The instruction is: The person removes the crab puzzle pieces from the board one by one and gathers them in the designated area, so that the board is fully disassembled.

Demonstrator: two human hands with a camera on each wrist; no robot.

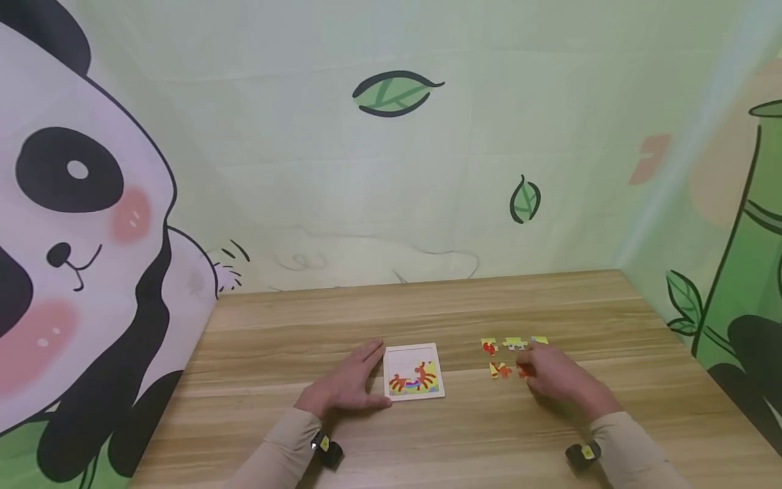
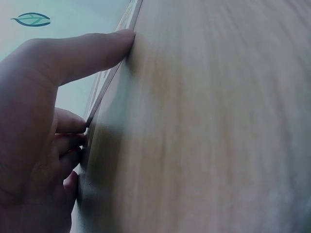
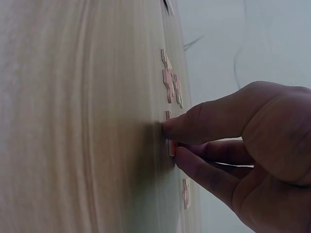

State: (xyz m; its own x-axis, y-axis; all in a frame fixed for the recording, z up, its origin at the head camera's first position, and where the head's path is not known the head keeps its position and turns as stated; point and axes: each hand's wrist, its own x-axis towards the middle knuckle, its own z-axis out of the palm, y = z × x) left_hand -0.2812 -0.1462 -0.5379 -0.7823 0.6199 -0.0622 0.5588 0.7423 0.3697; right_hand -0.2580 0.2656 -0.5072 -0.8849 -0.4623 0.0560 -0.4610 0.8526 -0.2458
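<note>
A square puzzle board (image 1: pixel 413 350) with a pale frame lies on the table, its lower part filled with a picture of red crab-like legs on yellow. My left hand (image 1: pixel 348 382) rests at the board's left side, thumb at the near corner and fingertips at the far one. In the left wrist view the thumb (image 2: pixel 92 52) stretches out straight to the board's edge. Right of the board, my right hand (image 1: pixel 559 377) pinches a reddish puzzle piece (image 3: pixel 171 148) between thumb and fingers, low at the tabletop. That hand partly hides the piece in the head view.
Loose puzzle pieces lie around the right hand: a red and yellow one (image 1: pixel 489 347), a yellow-green one (image 1: pixel 515 343), a yellow and blue one (image 1: pixel 540 339) and an orange one (image 1: pixel 501 370). The wooden table (image 1: pixel 293 326) ends at a printed cloth wall (image 1: pixel 305 156).
</note>
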